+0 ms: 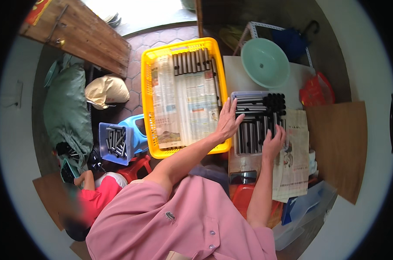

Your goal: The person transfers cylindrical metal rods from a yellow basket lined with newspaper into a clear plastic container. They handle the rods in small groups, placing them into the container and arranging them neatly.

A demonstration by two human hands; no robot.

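Note:
My left hand (228, 123) reaches across the right rim of a yellow plastic basket (146, 102), fingers stretched out at the left edge of a pale shallow tray (251, 93). Dark metallic tubes (247, 138) fill that tray, some lying in rows, others showing round black ends at its far right. Over the tray's near right part, my right hand (272, 142) has its fingers apart and curved, close to the tubes; I see none clearly gripped. Newspaper (175, 104) lines the basket. On it a row of similar tubes (191, 62) lies along the far side, with more down the right side.
A mint-green basin (265, 63) stands beyond the tray. Newspaper sheets (295, 160) lie right of it, near a brown board (337, 147). At left, a blue bin (104, 141) of loose tubes rests by a blue stool (138, 134). Another person (102, 193) sits at lower left.

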